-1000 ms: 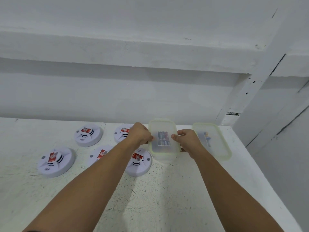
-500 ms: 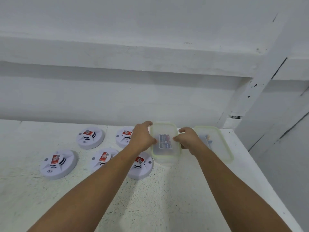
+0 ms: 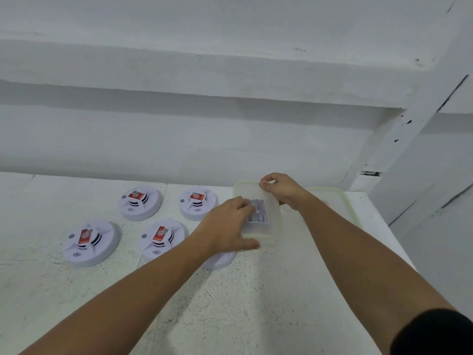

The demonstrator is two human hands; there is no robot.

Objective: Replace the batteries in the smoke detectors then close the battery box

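Right of centre in the frame, the battery box (image 3: 266, 228) sits on the white table (image 3: 230, 308) with its lid lying on top. The left hand (image 3: 227, 226) presses flat-fingered on the box's left edge, and the right hand (image 3: 284, 190) pinches the far rim (fingers curled). Smoke detectors (image 3: 90, 243) crowd the left side, while bare tabletop fills the lower frame.

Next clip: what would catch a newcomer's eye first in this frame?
Two bare hands meet on a translucent battery box at centre-right of the table: the left hand presses flat on top, the right hand pinches its far edge. Left of it lie white smoke detectors with red labels; another translucent container sits to its right.
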